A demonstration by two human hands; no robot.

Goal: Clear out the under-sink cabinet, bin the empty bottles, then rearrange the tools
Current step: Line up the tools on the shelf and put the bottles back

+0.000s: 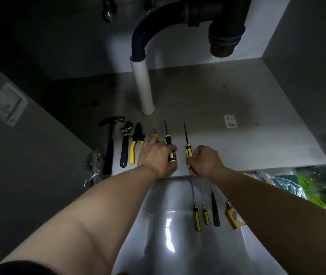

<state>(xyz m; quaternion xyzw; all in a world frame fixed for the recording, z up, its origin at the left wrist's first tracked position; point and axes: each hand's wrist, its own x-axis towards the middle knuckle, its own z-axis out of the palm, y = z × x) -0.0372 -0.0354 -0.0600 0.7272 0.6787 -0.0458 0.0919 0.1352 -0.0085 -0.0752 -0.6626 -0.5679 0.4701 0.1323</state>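
Observation:
On the cabinet floor [227, 147] tools lie in a row, left to right: a hammer [109, 147], an adjustable wrench [125, 145], yellow-handled pliers [136, 141], a small yellow-tipped tool [154, 133] partly hidden by my left hand, and two black-and-yellow screwdrivers. My left hand [156, 155] grips the handle of the left screwdriver [168, 135]. My right hand [204, 161] holds the handle end of the right screwdriver [186, 143]. Both shafts point toward the back wall.
A white drain pipe [143, 86] rises behind the tools, with black plumbing [221, 22] above. On the floor outside the cabinet lie two more screwdrivers [196, 217], a dark tool [215, 211] and a yellow tape measure [234, 217]. Green bags [306, 187] sit at right.

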